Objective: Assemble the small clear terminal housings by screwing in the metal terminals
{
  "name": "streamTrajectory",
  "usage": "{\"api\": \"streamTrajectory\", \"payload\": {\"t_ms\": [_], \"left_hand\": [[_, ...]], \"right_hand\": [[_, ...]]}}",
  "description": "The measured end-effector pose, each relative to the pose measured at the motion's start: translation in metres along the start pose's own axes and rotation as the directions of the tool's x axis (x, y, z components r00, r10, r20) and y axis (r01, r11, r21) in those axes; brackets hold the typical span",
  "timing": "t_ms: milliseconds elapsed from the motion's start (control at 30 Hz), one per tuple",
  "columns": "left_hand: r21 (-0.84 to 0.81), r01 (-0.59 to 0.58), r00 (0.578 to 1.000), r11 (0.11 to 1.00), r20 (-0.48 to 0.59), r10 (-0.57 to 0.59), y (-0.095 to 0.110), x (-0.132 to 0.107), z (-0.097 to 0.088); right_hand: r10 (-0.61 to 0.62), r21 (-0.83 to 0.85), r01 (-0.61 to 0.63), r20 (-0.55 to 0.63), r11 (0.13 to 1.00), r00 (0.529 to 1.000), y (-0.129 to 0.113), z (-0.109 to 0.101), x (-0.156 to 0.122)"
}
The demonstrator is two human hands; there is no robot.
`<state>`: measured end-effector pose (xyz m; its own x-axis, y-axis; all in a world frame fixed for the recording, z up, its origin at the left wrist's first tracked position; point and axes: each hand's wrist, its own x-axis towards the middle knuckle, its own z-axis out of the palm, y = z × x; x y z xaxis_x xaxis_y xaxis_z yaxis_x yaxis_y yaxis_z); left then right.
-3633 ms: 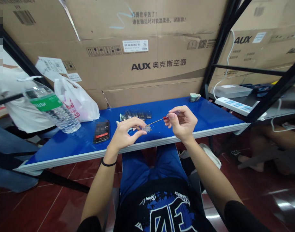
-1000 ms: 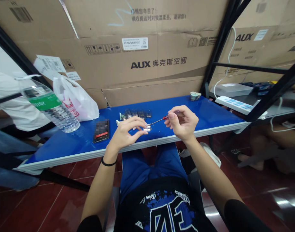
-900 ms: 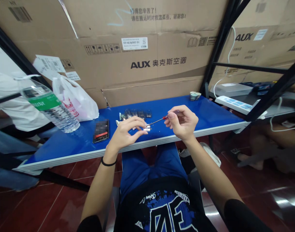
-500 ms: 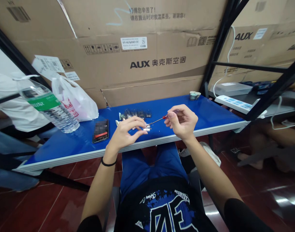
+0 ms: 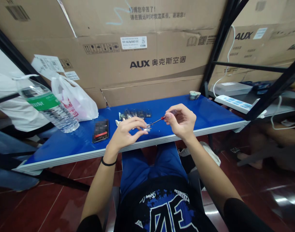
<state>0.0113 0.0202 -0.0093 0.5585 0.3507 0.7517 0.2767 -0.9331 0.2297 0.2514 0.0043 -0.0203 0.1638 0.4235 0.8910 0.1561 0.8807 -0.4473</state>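
My left hand (image 5: 128, 130) pinches a small whitish, partly clear piece (image 5: 146, 129) between thumb and fingers, just above the blue table; its exact kind is too small to make out. My right hand (image 5: 182, 120) is closed round the handle of a screwdriver (image 5: 157, 122) with a red collar and a thin metal shaft. The shaft slants down to the left, and its tip meets the small piece. Behind my left hand lies a row of small dark, clear-cased parts (image 5: 137, 114). Tiny bits are scattered on the table near the piece.
On the blue table (image 5: 224, 120) stand a large water bottle (image 5: 49, 104), a white plastic bag (image 5: 77, 100) and a phone (image 5: 100, 130) at left. Small cups (image 5: 194, 95) sit at the back right. Cardboard (image 5: 161, 80) walls the rear; a power strip (image 5: 239, 104) lies beyond the black frame.
My right hand has shifted slightly left, and the screwdriver with it; the tip stays at the small piece. My left hand has hardly moved.
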Motion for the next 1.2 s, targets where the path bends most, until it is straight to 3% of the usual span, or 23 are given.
{"api": "streamTrajectory", "payload": {"t_ms": [200,467,767,1033,1100,1200], "left_hand": [[0.004,-0.012,1.000,1.000,0.000,0.012,0.001,0.001,0.004],[-0.001,-0.016,1.000,1.000,-0.001,0.016,-0.002,-0.001,0.015],[-0.003,0.042,0.999,0.999,-0.033,-0.042,-0.003,-0.002,0.026],[-0.058,0.065,0.997,0.996,-0.046,-0.068,-0.003,-0.002,0.036],[-0.058,0.070,0.995,0.996,-0.067,-0.074,-0.003,-0.002,0.036],[-0.048,0.071,0.994,0.996,-0.078,-0.075,-0.004,-0.002,0.036]], "right_hand": [[-0.048,0.041,0.046,0.041,0.998,0.998,-0.001,0.003,0.000],[-0.210,-0.049,0.207,-0.081,0.977,0.974,0.011,0.005,-0.001],[0.018,0.177,-0.027,0.052,0.984,0.998,-0.003,0.001,0.001],[-0.199,-0.030,0.197,-0.095,0.980,0.975,0.010,0.001,0.004],[-0.146,0.013,0.148,-0.080,0.989,0.986,0.008,-0.001,0.004],[0.039,0.138,-0.044,0.034,0.989,0.999,0.002,-0.001,0.004]]}}
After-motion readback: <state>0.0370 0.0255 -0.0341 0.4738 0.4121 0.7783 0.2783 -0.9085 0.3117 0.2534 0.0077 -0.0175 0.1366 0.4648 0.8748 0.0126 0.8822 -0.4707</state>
